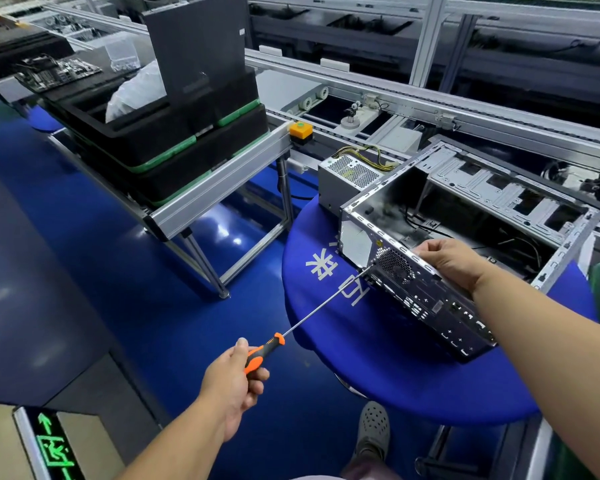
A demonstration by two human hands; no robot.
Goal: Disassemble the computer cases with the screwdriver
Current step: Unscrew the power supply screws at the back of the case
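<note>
That gutted computer case on the blue tabletop looks light, stiff, sharp-edged, so the right hand grips its rear rim while the left hand wraps the screwdriver.

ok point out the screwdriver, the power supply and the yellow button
screwdriver (264,351): head view, on its orange and black handle
power supply (352,172): head view, on its perforated top grille
yellow button (300,129): head view, on its yellow housing
</note>
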